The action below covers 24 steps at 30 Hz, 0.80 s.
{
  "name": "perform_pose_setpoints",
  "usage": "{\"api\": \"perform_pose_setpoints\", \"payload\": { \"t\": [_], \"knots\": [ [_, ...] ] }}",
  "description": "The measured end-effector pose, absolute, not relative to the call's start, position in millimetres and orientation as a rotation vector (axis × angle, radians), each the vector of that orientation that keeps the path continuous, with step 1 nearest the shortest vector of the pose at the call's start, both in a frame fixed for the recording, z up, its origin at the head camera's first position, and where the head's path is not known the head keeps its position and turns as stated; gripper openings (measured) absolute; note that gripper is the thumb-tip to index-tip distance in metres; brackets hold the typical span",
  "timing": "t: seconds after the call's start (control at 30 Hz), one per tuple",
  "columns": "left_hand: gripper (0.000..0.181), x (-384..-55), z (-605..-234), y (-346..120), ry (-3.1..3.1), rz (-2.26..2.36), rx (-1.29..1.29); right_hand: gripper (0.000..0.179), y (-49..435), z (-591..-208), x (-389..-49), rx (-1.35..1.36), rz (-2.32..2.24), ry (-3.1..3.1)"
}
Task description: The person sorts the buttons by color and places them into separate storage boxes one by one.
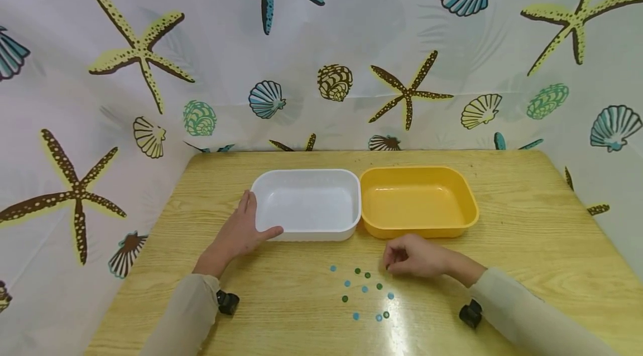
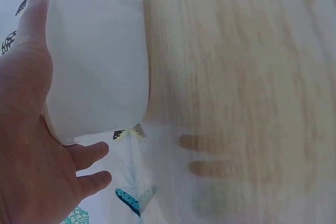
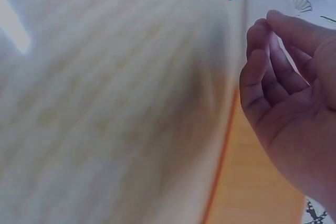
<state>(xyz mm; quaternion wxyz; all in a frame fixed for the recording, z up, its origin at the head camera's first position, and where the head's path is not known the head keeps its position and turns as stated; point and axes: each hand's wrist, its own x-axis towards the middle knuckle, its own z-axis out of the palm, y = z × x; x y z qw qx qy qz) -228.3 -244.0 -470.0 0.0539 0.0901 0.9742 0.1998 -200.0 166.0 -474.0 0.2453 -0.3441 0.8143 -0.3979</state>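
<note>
At the left end of a white plastic tray [image 1: 305, 236], my left hand [image 1: 241, 229] rests against the wall, with thumb over the front rim and fingers fairly straight along the side. My right hand [image 1: 417, 256] is just in front of a yellow plastic tray [image 1: 419, 232]. Its thumb and forefinger meet at the tips; a small dark spot there looks like the edge of a small disc, mostly hidden. Small flat discs, several blue [image 1: 365, 289] and several dark green [image 1: 379, 286], lie scattered on the table to the left of and nearer than this hand.
The trays stand side by side, touching or nearly so, on a wood-grain table [image 1: 281, 300]. A cloth [image 1: 301, 15] printed with starfish and shells hangs behind the table and at both sides. A black wrist camera [image 1: 471, 314] shows below the right sleeve, another [image 1: 228, 302] by the left.
</note>
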Motion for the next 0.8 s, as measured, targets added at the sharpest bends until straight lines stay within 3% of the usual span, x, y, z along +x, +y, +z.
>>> {"api": "perform_pose_setpoints", "payload": {
  "t": [0.8],
  "knots": [
    [0.124,-228,-467,-245,2.908,0.641,0.254,0.017,151,-427,-230,-0.764,-1.388,2.218]
  ]
}}
